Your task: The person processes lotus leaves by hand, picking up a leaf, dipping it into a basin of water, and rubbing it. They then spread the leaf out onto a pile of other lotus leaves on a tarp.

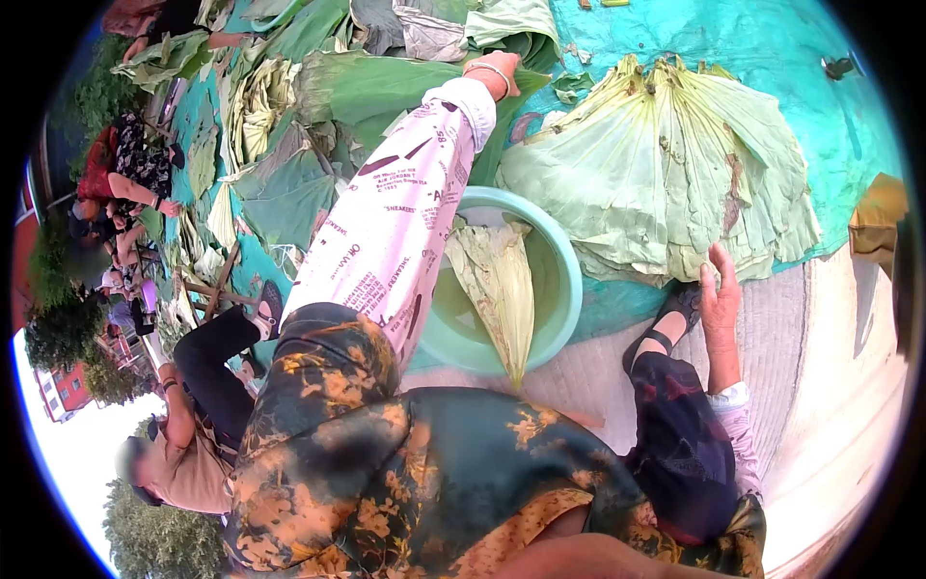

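Observation:
My left hand (494,73), at the end of a pink printed sleeve with a band at the wrist, reaches out to the pile of leaves at the top. Its fingers are closed at the edge of a large green leaf (395,96); the fingertips are partly hidden. My right hand (720,301) is held up with fingers stretched, holding nothing, near the lower edge of a fanned stack of pale green leaves (666,174). Between my arms stands a light green basin (569,289) of water. A folded, yellowish leaf (497,289) lies in it, its tip over the near rim.
A teal tarp (810,125) lies under the leaves. More dried leaves (260,106) spread to the upper left. A person in a tan top (193,473) sits at my left, with other people (125,174) farther off. A brown object (878,222) stands at the right edge.

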Tool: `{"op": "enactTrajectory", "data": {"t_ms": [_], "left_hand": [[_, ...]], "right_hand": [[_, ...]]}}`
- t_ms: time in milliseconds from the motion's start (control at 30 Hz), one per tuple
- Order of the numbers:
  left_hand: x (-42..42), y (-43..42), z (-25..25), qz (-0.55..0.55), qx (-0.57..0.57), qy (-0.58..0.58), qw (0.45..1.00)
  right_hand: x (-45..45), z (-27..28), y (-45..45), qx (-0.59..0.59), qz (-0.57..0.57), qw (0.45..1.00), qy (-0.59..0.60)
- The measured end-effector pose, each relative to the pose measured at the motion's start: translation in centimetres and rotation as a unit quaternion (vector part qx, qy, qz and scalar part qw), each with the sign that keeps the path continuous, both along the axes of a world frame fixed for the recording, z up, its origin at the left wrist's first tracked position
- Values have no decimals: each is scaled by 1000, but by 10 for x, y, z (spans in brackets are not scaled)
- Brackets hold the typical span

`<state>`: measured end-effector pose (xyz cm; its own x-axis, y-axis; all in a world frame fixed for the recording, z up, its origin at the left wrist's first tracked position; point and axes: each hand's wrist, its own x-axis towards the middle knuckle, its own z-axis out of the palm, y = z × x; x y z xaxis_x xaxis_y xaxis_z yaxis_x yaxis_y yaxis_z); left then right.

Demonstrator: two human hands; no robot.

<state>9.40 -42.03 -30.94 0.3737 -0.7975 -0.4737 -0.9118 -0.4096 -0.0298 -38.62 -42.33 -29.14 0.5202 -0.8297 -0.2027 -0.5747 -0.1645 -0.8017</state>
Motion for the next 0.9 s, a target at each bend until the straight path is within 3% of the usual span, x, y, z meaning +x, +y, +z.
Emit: {"op": "enactTrajectory", "data": {"t_ms": [67,133,267,333,367,400,433,467,500,533,567,600,667,733,867,900], "left_hand": [[6,-3,-43,102,-42,-14,994],[3,-5,-53,136,-33,-24,990],[8,1,-19,81,29,29,996],[23,25,16,81,-100,78,989],[47,42,22,113,-171,144,968],[39,61,80,196,-244,265,912],[65,83,107,200,-288,246,904],[67,101,152,198,-380,389,816],[71,125,199,285,-398,424,762],[88,151,235,231,-465,328,789],[68,167,279,253,-538,320,737],[73,191,313,257,-585,263,723],[104,252,378,340,-610,78,712],[89,295,428,320,-631,40,706],[102,370,455,191,-632,-19,751],[90,385,453,253,-615,35,746]], "right_hand": [[-4,-2,-3,-3,-1,1000,2],[-8,-7,-3,11,-9,1000,-5],[-11,-10,-6,15,-17,1000,-14],[-11,-7,-4,17,-14,1000,-15],[-8,-3,-5,16,-12,1000,-21],[-6,-1,-2,16,-10,999,-27],[-6,-6,-1,16,-12,999,-49],[-7,-7,2,17,-12,998,-54],[-6,-6,5,17,-12,998,-58],[-5,-5,5,14,-11,998,-64],[-5,-9,5,14,-10,997,-70],[-6,-12,6,11,-8,997,-80],[0,-8,9,7,1,995,-97],[4,4,17,-21,12,996,-86],[-1,26,13,-74,50,993,-78],[-7,35,13,-88,57,992,-69]]}}
